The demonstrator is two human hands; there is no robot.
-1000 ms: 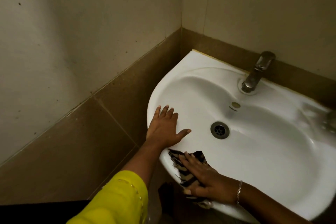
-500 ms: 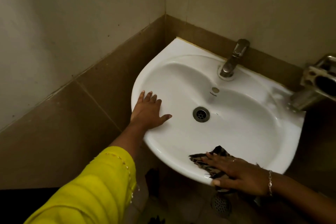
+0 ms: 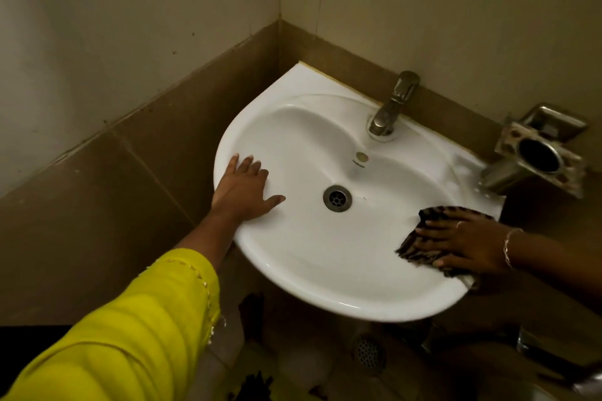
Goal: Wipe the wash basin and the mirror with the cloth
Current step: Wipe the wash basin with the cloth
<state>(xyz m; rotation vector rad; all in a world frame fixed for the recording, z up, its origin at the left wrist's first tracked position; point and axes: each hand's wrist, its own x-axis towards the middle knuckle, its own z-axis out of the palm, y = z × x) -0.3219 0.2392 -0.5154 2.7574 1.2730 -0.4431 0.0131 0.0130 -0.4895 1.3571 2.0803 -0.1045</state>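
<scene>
Striped cloth (image 3: 426, 239) under right hand (image 3: 469, 246) — basin rim (image 3: 358, 306)

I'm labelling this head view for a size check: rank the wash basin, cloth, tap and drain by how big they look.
1. wash basin, by far the largest.
2. cloth, partly under the right hand, so its full extent is hidden.
3. tap.
4. drain, the smallest.

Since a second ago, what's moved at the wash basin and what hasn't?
The right hand has swept the cloth along the front rim of the wash basin, from the near-left part to the right side, pressing it flat throughout. The left hand stayed spread flat on the left rim, holding nothing. The tap and drain are unchanged.
</scene>
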